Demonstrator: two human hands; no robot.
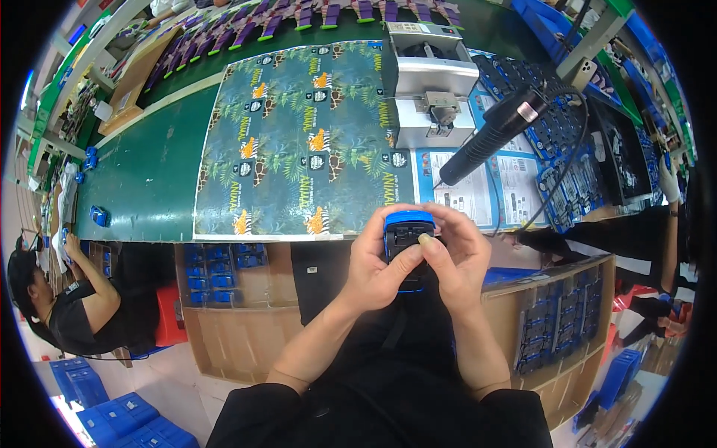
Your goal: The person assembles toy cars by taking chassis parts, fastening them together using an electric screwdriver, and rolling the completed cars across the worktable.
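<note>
Part (409, 230) in grip: sides + most of lower half hidden by L hand (381, 261) & R hand (459, 257); underside n/v. Some fingertips behind part, can't see. Sheets (515, 187) up-R of grip: partly under tool (489, 138), print v. small. Purple items (272, 24) far above grip: too small to ID, row cut by top edge. Bins (119, 414), far low-L of grip: cut by rim. Co-worker (670, 198) far R of grip: mostly cut off/dark.
</note>
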